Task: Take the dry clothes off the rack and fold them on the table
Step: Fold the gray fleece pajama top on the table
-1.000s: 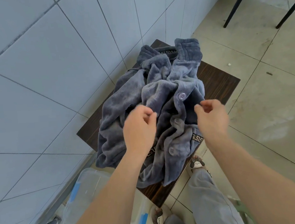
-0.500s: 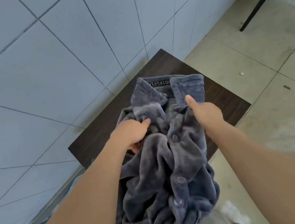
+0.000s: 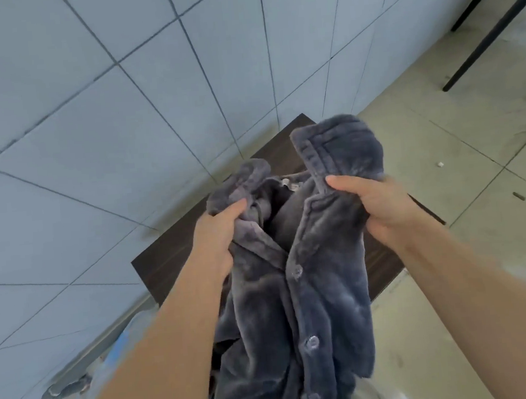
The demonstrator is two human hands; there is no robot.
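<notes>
Both grips clamp one grey fleece shirt (image 3: 297, 291) at its collar, left hand (image 3: 219, 234) and right hand (image 3: 378, 204), lifting it off the dark bench (image 3: 172, 263) where it lay bunched a second ago. Three buttons show down its hanging front.
</notes>
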